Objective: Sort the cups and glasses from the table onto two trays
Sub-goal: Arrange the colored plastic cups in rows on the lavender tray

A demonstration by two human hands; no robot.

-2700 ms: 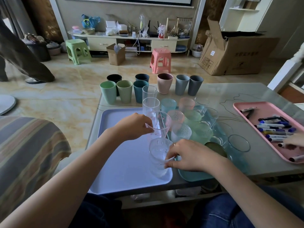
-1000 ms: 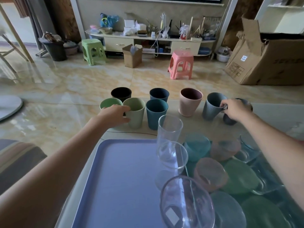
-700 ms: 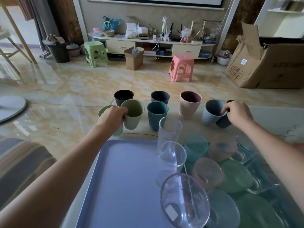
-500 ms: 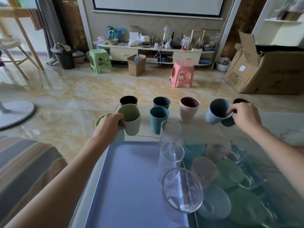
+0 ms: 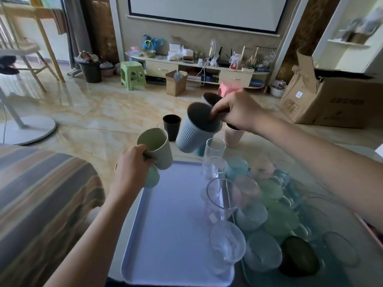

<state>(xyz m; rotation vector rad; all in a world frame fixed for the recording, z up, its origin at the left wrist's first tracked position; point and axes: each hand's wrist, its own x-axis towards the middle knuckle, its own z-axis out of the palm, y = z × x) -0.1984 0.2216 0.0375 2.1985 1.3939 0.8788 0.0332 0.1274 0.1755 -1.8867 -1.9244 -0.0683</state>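
Note:
My left hand (image 5: 132, 164) holds two cups by their rims above the far left corner of the lilac tray (image 5: 172, 220): a sage green cup (image 5: 157, 148) and a mint green cup (image 5: 152, 177) under it. My right hand (image 5: 238, 110) pinches a ribbed grey-blue cup (image 5: 194, 131) and a dark cup (image 5: 211, 98), both lifted and tilted. A black cup (image 5: 171, 126), a pink cup (image 5: 234, 135) and a teal cup (image 5: 200, 151) stand at the table's far edge. Several clear glasses (image 5: 219, 195) line the tray's right side.
A teal tray (image 5: 335, 272) on the right carries several tinted glasses (image 5: 275, 216). A striped sofa arm (image 5: 37, 195) lies left. Beyond the table are a green stool (image 5: 132, 76), a pink stool (image 5: 227, 88) and a large cardboard box (image 5: 331, 100) on the floor.
Both hands gripped cups at the table's far row and lifted them: the left raised two green cups towards the lilac tray, the right swung two grey cups up and leftwards.

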